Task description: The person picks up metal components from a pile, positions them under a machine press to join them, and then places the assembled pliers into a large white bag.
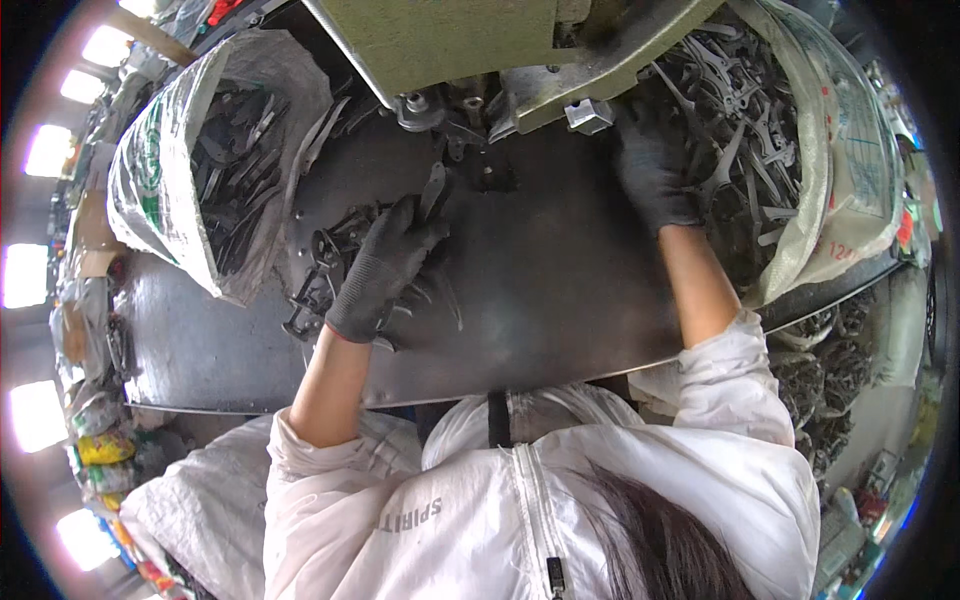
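Observation:
My left hand point(385, 265), in a dark grey knitted glove, is closed on a flat dark metal piece point(433, 188) with a rounded, holed end that sticks up past the fingers. Under and beside that hand lies a loose pile of dark metal parts point(325, 265) on the black metal tabletop point(540, 290). My right hand point(655, 165), gloved alike, reaches up beside the machine's silver block point(588, 117), at the near edge of the bag of silver metal parts point(735, 100). Its fingers are dark and smeared, so their grip is unclear.
A green-grey press-like machine point(450, 40) overhangs the table's far middle, its tooling point(472, 105) low above the surface. A white woven sack point(165, 190) of dark flat parts stands at left; another woven sack point(850, 170) encloses the silver parts at right. More metal pieces point(825, 370) lie below the table's right edge.

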### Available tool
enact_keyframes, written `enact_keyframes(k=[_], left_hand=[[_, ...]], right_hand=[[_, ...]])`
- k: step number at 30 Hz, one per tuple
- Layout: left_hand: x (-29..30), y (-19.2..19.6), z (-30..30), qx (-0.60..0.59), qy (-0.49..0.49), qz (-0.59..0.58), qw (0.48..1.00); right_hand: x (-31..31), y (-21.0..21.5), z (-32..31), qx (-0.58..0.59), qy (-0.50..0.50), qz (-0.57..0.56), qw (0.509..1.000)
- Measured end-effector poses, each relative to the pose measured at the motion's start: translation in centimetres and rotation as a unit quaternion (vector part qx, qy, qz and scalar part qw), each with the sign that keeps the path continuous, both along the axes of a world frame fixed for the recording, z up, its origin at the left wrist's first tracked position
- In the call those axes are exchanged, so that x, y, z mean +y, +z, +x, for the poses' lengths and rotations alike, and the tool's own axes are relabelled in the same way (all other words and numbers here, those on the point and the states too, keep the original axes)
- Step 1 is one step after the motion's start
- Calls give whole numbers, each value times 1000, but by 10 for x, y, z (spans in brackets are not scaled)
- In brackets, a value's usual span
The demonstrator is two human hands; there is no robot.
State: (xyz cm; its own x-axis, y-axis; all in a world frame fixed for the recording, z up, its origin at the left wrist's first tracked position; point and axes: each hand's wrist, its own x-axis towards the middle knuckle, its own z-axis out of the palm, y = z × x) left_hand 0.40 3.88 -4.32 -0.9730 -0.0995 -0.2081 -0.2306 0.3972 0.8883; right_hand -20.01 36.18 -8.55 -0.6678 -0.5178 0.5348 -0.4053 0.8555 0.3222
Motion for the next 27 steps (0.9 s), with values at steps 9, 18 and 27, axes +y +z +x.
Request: enact_keyframes(k=[9,18,27], left_hand=[[18,15,-19,19,1,150,989],[9,11,-44,40,-68,12,997],[15,8,-48,-106,-39,205,972]], right_hand=[[-68,66,90,-618,110,-615,477],[-97,61,105,-615,142,-599,493],[-98,32,98,-602,109,-525,592]])
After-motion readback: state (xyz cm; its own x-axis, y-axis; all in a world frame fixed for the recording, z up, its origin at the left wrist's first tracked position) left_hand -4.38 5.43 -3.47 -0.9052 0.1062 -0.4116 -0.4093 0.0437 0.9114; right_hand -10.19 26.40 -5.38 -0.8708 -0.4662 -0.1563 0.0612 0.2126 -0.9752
